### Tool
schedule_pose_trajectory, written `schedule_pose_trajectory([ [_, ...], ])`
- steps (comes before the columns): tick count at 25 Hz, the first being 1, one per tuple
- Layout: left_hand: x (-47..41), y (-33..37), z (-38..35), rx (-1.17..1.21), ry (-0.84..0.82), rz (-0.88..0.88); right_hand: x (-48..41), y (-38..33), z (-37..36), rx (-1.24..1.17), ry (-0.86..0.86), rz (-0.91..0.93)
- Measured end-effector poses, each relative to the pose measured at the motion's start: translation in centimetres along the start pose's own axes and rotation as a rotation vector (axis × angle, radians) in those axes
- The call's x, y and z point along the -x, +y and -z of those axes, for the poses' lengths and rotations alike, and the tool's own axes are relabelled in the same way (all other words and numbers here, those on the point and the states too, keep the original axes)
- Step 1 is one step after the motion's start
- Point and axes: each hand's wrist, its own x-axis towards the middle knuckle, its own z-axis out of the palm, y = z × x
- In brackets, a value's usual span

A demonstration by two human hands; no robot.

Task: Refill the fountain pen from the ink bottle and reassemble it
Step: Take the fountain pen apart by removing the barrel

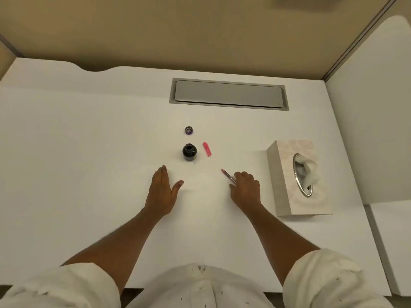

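A small dark ink bottle (189,152) stands uncapped in the middle of the white desk (89,141). Its round cap (188,130) lies just behind it. A pink pen part (206,149) lies to the right of the bottle. My right hand (245,187) holds the thin pen section (227,175), nib end pointing up-left, low over the desk. My left hand (162,192) rests flat on the desk below the bottle, fingers together, thumb spread, holding nothing.
A tissue box (287,174) with a tissue sticking out sits to the right of my right hand. A grey cable hatch (229,94) is set into the desk behind the bottle. Beige partition walls border the desk at the back.
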Motion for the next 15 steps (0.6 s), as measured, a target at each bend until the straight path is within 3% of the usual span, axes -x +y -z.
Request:
schedule_pose_trajectory([
  [6,0.3,0.4,-0.3,-0.002,-0.01,0.053,-0.1,0.1,-0.4,-0.01,0.056,-0.039],
  [9,0.2,2.4,-0.2,0.061,0.069,0.01,0.0,-0.3,0.1,-0.181,0.115,-0.111],
  [11,0.2,4.6,-0.5,0.271,0.066,0.038,0.3,-1.1,0.9,-0.384,0.137,-0.15],
  [15,-0.1,9.4,0.1,0.905,-0.154,0.28,1.5,-3.0,2.9,-0.637,0.148,-0.114],
])
